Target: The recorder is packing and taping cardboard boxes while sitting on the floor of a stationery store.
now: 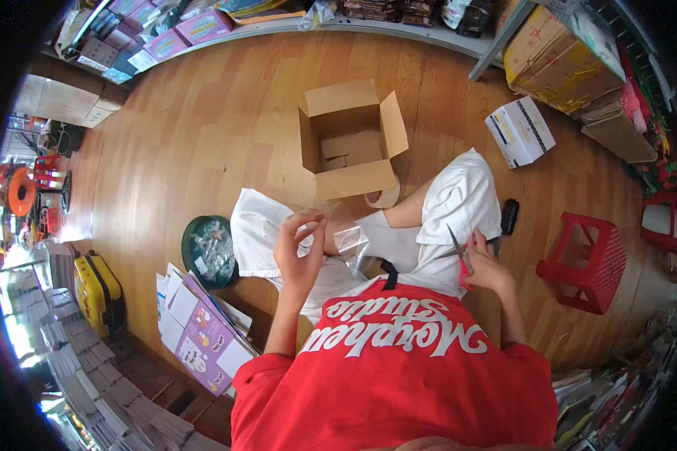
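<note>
My left hand is raised over my lap, thumb and fingertips pinching a clear plastic film that hangs above my shins. The film is see-through, so its full outline is hard to make out. In my right hand, by my right thigh, is a pair of scissors with red handles, the metal blades spread and pointing away from me. An open cardboard box stands on the floor just past my crossed legs, flaps folded out, with loose cardboard inside. Against its near side lies a roll of tape, partly hidden.
At left are a green basket of clear plastic scraps, a stack of printed cardboard sheets and a yellow suitcase. To the right are a white carton, a black object and a red plastic stool. A stocked shelf runs along the back.
</note>
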`<state>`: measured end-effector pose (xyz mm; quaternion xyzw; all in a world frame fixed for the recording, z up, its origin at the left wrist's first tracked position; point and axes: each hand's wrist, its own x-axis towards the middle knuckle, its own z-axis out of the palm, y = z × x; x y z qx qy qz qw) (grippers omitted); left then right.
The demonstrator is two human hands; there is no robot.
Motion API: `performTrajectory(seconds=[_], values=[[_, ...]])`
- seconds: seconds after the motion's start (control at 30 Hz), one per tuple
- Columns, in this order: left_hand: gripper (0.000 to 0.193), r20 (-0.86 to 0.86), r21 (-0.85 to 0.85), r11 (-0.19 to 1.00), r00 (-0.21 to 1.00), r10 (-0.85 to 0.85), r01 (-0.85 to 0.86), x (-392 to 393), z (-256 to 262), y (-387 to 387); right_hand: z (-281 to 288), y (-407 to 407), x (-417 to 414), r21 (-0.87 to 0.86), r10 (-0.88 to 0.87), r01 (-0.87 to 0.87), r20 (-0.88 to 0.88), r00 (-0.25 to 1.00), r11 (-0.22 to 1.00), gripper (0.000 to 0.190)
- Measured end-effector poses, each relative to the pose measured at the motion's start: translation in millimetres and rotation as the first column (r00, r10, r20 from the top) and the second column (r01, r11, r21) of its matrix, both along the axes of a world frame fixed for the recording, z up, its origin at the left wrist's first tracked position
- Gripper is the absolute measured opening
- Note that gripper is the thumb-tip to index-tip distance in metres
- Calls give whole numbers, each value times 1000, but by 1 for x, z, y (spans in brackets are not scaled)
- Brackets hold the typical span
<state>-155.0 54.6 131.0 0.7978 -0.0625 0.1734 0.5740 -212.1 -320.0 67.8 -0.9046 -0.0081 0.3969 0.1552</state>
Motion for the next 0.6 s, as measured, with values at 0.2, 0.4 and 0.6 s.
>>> performTrajectory(seconds=[0.2,0.4,0.6], values=[[26,11,-75,997,1000,-6,6,0,2,-14,20,1,41,97,323,-309,-223,920,946,104],[25,50,-144,988,998,-49,56,7,8,-23,45,32,61,400,74,-83,38,997,913,77],[26,53,-156,986,997,-48,56,12,13,-28,40,126,95,907,-178,-161,245,953,389,75]])
